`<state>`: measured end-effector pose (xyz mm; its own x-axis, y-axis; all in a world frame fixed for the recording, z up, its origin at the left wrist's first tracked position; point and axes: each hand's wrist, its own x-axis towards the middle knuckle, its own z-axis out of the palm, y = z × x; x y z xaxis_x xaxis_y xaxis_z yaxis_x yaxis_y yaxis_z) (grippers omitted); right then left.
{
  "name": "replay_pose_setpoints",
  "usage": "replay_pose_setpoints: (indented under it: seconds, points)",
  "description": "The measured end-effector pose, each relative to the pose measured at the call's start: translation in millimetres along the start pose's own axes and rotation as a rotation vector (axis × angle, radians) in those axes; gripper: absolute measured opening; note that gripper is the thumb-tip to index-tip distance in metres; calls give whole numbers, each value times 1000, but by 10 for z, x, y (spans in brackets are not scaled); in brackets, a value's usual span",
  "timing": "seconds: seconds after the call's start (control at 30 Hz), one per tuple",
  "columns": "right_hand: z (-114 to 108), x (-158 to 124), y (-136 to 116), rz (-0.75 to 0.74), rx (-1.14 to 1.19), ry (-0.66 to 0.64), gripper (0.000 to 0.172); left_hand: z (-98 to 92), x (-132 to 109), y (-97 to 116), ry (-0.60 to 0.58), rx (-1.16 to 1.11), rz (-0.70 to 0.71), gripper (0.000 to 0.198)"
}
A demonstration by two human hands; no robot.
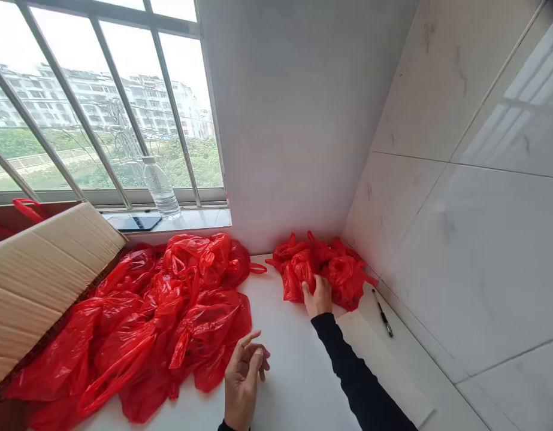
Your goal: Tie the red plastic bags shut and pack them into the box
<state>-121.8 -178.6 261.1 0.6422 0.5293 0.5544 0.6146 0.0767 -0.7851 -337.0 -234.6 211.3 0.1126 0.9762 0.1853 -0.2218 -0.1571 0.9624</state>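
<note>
Right of centre in the frame, the right hand [320,297] reaches into the smaller heap of red bags [348,272], set against the back wall near the corner, where the walls probably help stop the loose plastic from sliding away. Its fingertips touch the plastic with the thumb apart from the fingers, but whether this grip pinches a bag I cannot tell. At lower centre, the left hand [244,377] hangs above the desk [289,365], its grip loosely curled and spread, holding nothing, perhaps so as to stay out of the other's way. The larger heap of red bags [168,323] spreads across the lower left beside a cardboard box [47,257], whose side likely hems it in. At the left, the bottle [160,190] and phone [135,223] sit on the windowsill [204,218], presumably to spare room below; the pen [383,314] lies beside a pale sheet [384,371] at lower right. The bags are thin, glossy and translucent, crumpled into soft folds, with looped handles sticking out; darker patches show through some, their contents unclear.
</note>
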Motion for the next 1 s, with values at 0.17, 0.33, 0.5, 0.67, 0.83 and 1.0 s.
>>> replay_pose_setpoints:
  seconds: [0.17,0.33,0.5,0.67,0.83,1.0]
  points:
    - [-134,295,-42,21,28,10,30,-75,45,-61,-65,-178,-137,39]
    - [-495,78,-561,-38,170,24,28,-42,99,-29,-262,-478,-354,44]
    - [-714,-534,-885,10,513,-201,21,100,-5,83,-320,-742,-537,47]
    - [-616,-897,-665,176,678,-659,26,63,-46,40,-118,-904,-532,25]
    - [-493,-938,-292,455,788,-694,68,3,-19,13,-60,-907,-501,22]
    - [-467,-988,-155,353,631,-738,53,39,-57,28,-184,-723,-365,32]
